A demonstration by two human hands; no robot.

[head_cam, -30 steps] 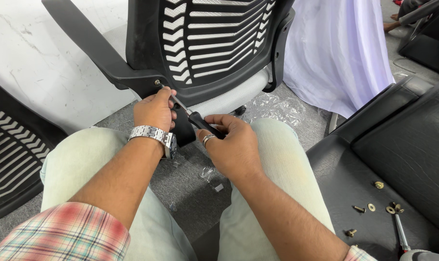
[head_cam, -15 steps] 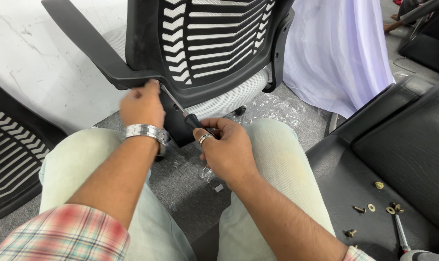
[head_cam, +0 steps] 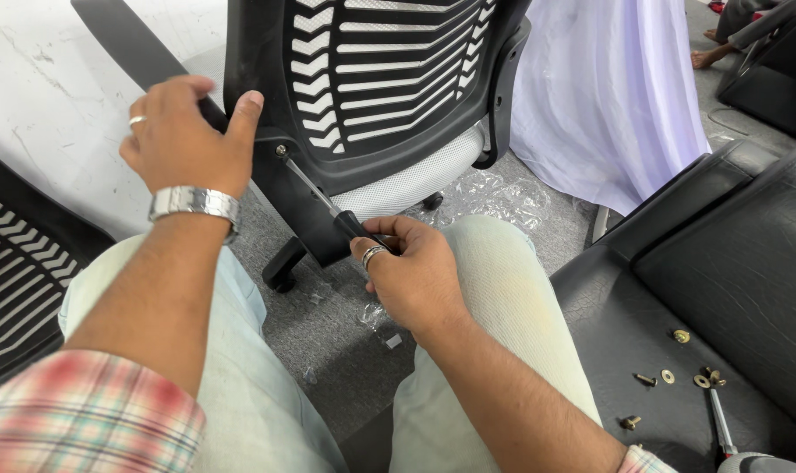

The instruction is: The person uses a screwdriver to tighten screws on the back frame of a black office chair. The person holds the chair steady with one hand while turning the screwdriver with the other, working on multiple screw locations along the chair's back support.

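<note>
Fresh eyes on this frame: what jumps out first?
Centre: the right hand holds a screwdriver, its tip at a screw on the black mesh chair back. The left hand, with a metal watch, grips the chair's armrest at upper left. Lower right, loose brass screws and washers lie on a black seat cushion.

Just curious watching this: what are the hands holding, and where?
Right hand grips a black-handled metal screwdriver by its handle. Left hand clasps the black plastic chair armrest near the backrest.

Right hand (head_cam: pixel 415 276) grips screwdriver (head_cam: pixel 323 203), apparently touching armrest (head_cam: pixel 144 66).
</note>
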